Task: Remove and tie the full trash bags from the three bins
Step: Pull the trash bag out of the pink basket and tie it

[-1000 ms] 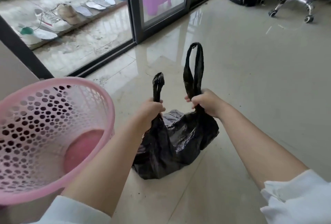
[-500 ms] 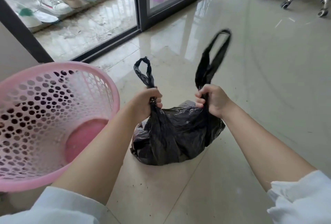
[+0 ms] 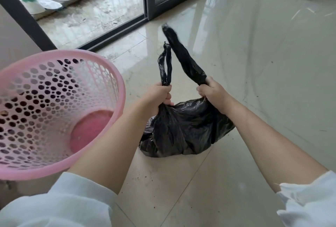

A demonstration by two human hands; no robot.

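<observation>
On the glossy tiled floor, left hand and right hand each clench one twisted handle of the crinkled black trash bag; perforated pink plastic bin adjacent. No legible writing.

Crinkled glossy black plastic bag; perforated smooth pink plastic bin; polished glossy floor tiles; soft white cloth sleeves

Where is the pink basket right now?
The pink basket is at the left of the head view, on the floor beside the left forearm, with the black trash bag just to its right.
</observation>
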